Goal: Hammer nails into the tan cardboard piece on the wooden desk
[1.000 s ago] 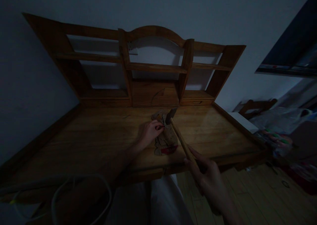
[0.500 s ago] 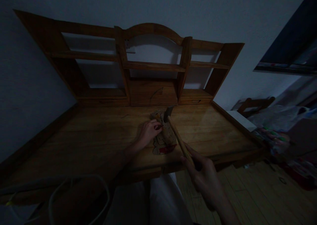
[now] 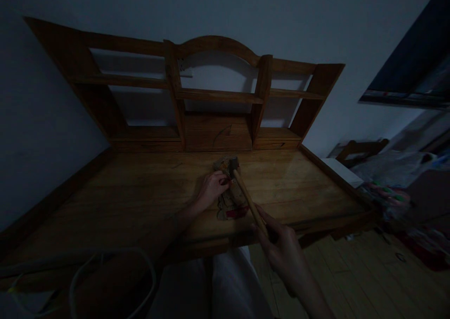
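The scene is dim. My right hand (image 3: 283, 251) is wrapped round the wooden handle of a hammer (image 3: 248, 199), whose dark head sits low over a worn piece of cardboard (image 3: 232, 202) with a red mark, lying on the wooden desk (image 3: 140, 192). My left hand (image 3: 213, 188) rests on the cardboard's left side, its fingertips pinched on something small beside the hammer head. What they pinch is too dark to name.
The desk has a raised shelf unit (image 3: 218, 94) along its back against a pale wall. A white cable (image 3: 116, 272) loops at the lower left. A wooden chair (image 3: 362, 148) and cluttered items stand on the right, over a plank floor.
The hammer head has come down from a raised position to just over the cardboard. My right hand shifted left and forward with it. My left hand stayed on the cardboard.
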`<state>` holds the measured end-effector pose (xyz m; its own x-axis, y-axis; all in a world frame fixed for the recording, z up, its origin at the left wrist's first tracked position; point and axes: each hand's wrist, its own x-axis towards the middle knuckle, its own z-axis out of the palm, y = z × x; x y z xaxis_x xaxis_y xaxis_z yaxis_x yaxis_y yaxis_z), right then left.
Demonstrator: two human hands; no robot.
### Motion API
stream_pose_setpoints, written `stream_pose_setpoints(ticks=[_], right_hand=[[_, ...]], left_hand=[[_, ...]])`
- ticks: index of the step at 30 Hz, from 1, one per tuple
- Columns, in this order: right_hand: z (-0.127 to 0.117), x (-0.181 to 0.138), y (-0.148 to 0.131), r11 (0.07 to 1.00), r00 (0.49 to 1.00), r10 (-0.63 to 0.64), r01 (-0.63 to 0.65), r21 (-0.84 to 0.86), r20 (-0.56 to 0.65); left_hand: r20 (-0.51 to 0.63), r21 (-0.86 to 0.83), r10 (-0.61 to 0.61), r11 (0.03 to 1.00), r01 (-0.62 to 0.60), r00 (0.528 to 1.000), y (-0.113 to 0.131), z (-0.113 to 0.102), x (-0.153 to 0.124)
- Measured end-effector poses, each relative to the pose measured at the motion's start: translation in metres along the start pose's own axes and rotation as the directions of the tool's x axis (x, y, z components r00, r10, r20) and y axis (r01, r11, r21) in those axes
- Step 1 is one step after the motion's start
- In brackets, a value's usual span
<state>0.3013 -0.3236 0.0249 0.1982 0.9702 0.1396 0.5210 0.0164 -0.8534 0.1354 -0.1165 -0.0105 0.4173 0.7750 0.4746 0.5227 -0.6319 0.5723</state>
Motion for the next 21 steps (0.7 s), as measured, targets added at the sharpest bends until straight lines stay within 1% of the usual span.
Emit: stream_pose_setpoints(ticks=[6, 11, 16, 21], right_hand=[[0.0029, -0.0031, 0.0007, 1.000, 1.000, -0.008, 0.008, 0.002, -0.004], [0.0030, -0.0019, -0.0009, 1.000, 1.000, -0.002, 0.002, -0.018, 0.017], [0.0038, -0.0024, 0.0004, 1.000, 1.000, -0.021, 0.021, -0.022, 0.010], [0.0043, -0.0038, -0.0017, 0.999, 0.999, -0.034, 0.034, -0.017, -0.013]], left_hand=[[-0.006, -0.017, -0.006, 1.000, 0.006, 1.000, -0.0043, 0.0029, 0.0005], [-0.003, 0.005, -0.018, 1.000, 0.018, 1.000, -0.0034, 0.0020, 0.0014], [0.011, 0.027, -0.050, 0.998, 0.050, 0.999, 0.0006, -0.0001, 0.0020], [0.019, 0.032, -0.049, 0.998, 0.048, 0.999, -0.0010, 0.0002, 0.0022]])
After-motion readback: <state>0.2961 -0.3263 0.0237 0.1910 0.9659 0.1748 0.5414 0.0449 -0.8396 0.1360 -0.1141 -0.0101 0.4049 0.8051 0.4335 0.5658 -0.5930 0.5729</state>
